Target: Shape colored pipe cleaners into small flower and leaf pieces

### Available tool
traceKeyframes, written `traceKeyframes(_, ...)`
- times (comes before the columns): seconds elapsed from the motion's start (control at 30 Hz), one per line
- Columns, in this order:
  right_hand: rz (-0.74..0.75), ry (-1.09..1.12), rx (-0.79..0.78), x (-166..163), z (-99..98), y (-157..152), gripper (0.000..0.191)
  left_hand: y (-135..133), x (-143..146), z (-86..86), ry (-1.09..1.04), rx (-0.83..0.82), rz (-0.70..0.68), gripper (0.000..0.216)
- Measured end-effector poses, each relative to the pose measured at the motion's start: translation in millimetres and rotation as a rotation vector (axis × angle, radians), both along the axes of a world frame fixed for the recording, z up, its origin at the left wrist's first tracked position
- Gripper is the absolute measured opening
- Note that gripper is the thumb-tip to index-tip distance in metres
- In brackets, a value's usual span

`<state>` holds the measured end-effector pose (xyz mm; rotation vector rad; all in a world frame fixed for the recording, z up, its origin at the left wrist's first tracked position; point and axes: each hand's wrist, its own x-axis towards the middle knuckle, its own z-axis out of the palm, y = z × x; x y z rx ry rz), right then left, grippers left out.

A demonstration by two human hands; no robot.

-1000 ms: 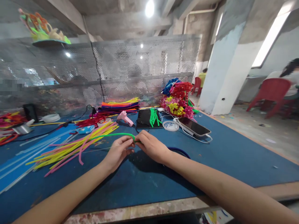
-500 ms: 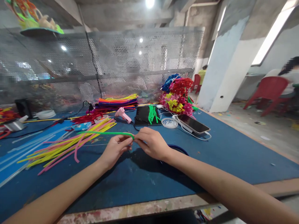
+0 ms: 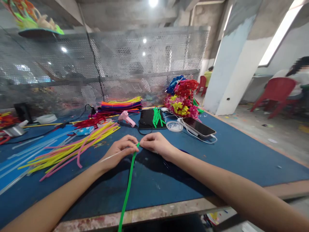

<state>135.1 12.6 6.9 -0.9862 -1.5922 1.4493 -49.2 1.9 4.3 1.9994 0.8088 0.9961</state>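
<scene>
- Head view: left hand (image 3: pixel 118 151) and right hand (image 3: pixel 156 145) pinched together on top end of green pipe cleaner (image 3: pixel 127 188), thin white wire (image 3: pixel 112 156) under left fingers, above blue table (image 3: pixel 241 154)
- Swung since a second ago: pipe cleaner, then stretched leftward, now hanging toward table edge; grip point unchanged
- No legible brands or writing; phone (image 3: pixel 199 126) screen dark

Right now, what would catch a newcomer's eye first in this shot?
The left hand and right hand pinch a bright green pipe cleaner at mid-table, its tail running toward the camera. Left lies a spread of yellow and pink pipe cleaners; behind, by the mesh screen, a heap of colourful flowers.
</scene>
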Motion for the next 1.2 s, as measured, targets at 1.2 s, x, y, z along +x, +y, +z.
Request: traceKeyframes(1.2, 0.032, -0.27, 0.577, 13, 8.2, 5, 0.008, -1, 33, 74.0, 0.957, 0.227, 0.13, 0.011)
